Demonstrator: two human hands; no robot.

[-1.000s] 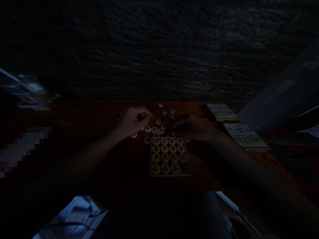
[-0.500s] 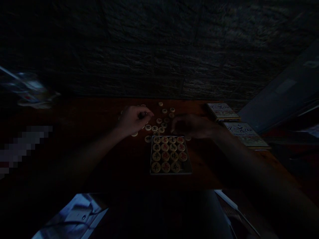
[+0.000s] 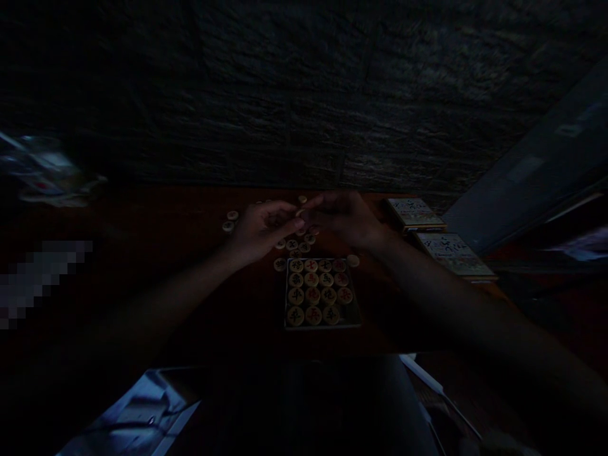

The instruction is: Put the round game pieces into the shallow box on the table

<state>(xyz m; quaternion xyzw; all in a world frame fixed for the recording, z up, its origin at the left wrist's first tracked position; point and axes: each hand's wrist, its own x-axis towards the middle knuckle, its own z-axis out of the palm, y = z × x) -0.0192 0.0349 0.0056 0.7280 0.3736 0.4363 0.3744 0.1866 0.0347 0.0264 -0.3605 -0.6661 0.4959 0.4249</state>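
The right hand (image 3: 350,218) has come across to meet the left hand (image 3: 259,233), both pinching one game piece (image 3: 301,214) at twelve o'clock from the box (image 3: 350,313), whose five o'clock corner remains unfilled

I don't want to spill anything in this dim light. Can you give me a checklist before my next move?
1. Is the tray flat on the table: ok.
2. Room in it: ok, the nearest row shows three discs, the other rows four.
3. Firm grip on the held disc: cannot tell, left hand and right hand meet around it.
4. Its marking: cannot tell.
5. Surroundings tidy: not ok, loose discs lie scattered beyond the far edge.
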